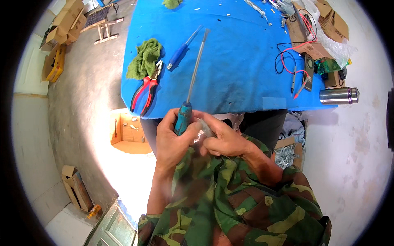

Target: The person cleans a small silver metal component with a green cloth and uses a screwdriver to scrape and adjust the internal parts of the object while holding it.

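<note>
Close to my body, just off the table's near edge, my left hand (pixel 169 141) is closed round the teal handle of a long screwdriver (pixel 183 119). Its shaft points away over the table, tip at the far end. My right hand (pixel 227 140) is closed beside it, gripping a pale, translucent piece (pixel 207 128) that looks like thin plastic. The fingers of both hands come close together there, and they partly hide this piece. Red-and-black pliers (pixel 148 92) lie left of the screwdriver, beside a smaller blue screwdriver (pixel 177 56).
A crumpled green cloth (pixel 144 58) lies by the pliers on the blue table (pixel 242 53). At the right are a multimeter (pixel 308 71) with red and black leads, a steel flask (pixel 338 96) and torn cardboard (pixel 334 24). An open cardboard box (pixel 130 145) stands below the table's left side.
</note>
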A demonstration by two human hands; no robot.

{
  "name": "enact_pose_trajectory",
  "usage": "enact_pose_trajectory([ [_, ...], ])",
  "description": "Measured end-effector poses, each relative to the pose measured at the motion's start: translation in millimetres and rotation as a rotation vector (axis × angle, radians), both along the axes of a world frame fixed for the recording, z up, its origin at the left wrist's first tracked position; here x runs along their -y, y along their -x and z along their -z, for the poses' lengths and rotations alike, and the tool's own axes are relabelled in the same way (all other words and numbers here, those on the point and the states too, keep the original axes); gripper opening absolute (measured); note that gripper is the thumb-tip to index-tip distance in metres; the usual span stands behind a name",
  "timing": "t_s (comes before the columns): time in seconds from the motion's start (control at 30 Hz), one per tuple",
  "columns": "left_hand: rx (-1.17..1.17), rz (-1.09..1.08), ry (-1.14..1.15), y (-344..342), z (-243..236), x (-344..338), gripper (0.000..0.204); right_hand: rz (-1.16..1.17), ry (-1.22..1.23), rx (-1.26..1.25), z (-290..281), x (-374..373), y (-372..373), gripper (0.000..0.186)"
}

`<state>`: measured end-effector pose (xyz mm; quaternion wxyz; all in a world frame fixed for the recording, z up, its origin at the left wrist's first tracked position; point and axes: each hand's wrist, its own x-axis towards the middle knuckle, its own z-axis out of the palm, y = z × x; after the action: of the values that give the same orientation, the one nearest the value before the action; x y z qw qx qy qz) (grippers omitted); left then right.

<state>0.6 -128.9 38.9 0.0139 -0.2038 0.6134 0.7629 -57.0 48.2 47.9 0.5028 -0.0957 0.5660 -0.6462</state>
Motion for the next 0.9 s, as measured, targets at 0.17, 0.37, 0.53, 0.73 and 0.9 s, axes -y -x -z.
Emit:
enact_pose_trajectory([
  [0.17, -0.054, -0.098, -0.102, -7, 14, 1, 0.026, -0.087, -0.166, -0.181, 12, -12, -1, 0.042],
  [0.37, 0.025, -0.122, 0.173, -12, 3, -22, 0.031, 0.119, -0.297, -0.967, 25, -42, -7, 0.034],
  [0.53, -0.058, -0.035, 0.484, -42, 13, -33, 0.044, 0.316, -0.322, -0.687, 23, -74, 7, 0.026],
  [0.73, -0.036, 0.087, 0.479, -97, 31, -28, 0.044, 0.309, -0.244, -0.323, 38, -106, 10, 0.026],
  [0.9, -0.086, 0.12, 0.668, -103, 23, -29, 0.037, 0.375, -0.19, -0.327, 53, -113, 11, 0.03],
])
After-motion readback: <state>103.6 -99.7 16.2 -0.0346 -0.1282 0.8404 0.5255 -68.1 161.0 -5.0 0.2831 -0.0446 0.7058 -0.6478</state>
